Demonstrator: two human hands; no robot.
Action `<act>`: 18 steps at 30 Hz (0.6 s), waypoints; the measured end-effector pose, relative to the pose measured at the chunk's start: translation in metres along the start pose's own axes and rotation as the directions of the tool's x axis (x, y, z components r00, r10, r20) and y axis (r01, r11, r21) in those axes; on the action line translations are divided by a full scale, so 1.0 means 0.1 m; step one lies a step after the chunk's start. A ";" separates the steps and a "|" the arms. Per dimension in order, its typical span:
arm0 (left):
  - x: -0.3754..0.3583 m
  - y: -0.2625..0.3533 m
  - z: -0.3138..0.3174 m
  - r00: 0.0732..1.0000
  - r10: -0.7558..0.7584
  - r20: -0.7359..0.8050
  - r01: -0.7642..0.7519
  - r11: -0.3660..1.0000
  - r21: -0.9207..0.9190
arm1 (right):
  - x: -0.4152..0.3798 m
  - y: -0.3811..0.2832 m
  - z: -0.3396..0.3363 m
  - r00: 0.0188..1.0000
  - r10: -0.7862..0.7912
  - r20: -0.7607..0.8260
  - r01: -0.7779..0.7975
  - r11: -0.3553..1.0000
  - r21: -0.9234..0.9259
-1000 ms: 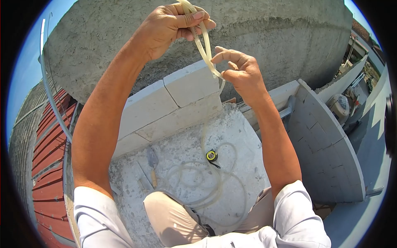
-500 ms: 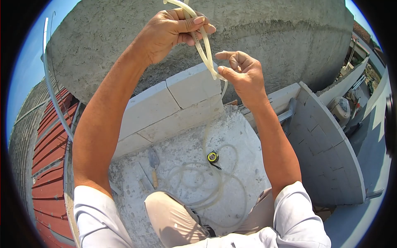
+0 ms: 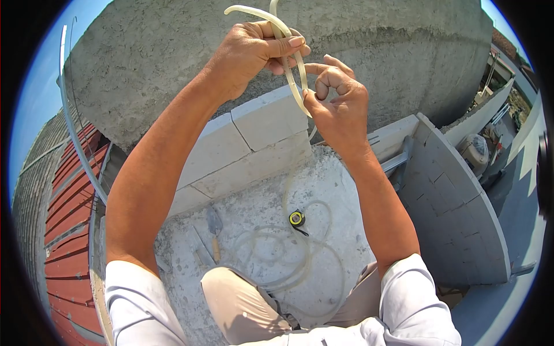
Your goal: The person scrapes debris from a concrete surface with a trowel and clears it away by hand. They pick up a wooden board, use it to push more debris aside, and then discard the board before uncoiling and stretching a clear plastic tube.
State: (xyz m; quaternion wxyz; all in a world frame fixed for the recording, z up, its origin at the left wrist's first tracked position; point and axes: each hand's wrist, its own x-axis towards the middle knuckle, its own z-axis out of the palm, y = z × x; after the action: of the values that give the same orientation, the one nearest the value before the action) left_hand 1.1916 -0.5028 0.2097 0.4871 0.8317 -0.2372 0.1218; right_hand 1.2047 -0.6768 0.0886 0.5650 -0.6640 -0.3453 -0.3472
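A clear, yellowish hose [image 3: 293, 81] hangs in two strands between my hands, with its free ends sticking up above. My left hand [image 3: 254, 52] is closed on both strands, thumb pressed over them. Lower and to the right, my right hand [image 3: 340, 95] pinches the hose between thumb and index finger, its other fingers curled or raised. More of the clear hose lies in loose loops on the rough concrete floor [image 3: 352, 230]. Beside the loops rests a yellow and black tape measure [image 3: 296, 218].
A trowel [image 3: 214, 225] with a wooden handle lies left of the loops. A low block wall [image 3: 248, 141] stands ahead, before a large rough cement surface [image 3: 392, 52]. At left is a red metal roof [image 3: 69, 230]; a curved block wall [image 3: 450, 213] stands right.
My left hand has moved slightly right, and the hose ends with it. The right fingers have shifted up and now pinch the hose beside its strands.
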 end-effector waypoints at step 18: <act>-0.02 0.00 -0.04 0.999 -0.003 -0.054 0.005 0.999 0.039 | -0.02 -0.06 0.01 0.999 0.018 0.036 -0.018 1.000 -0.012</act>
State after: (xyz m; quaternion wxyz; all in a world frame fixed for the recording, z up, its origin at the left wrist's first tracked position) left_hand 1.1899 -0.4991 0.2109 0.4773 0.8378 -0.2198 0.1479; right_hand 1.1989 -0.6757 0.0898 0.5578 -0.6767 -0.3476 -0.3321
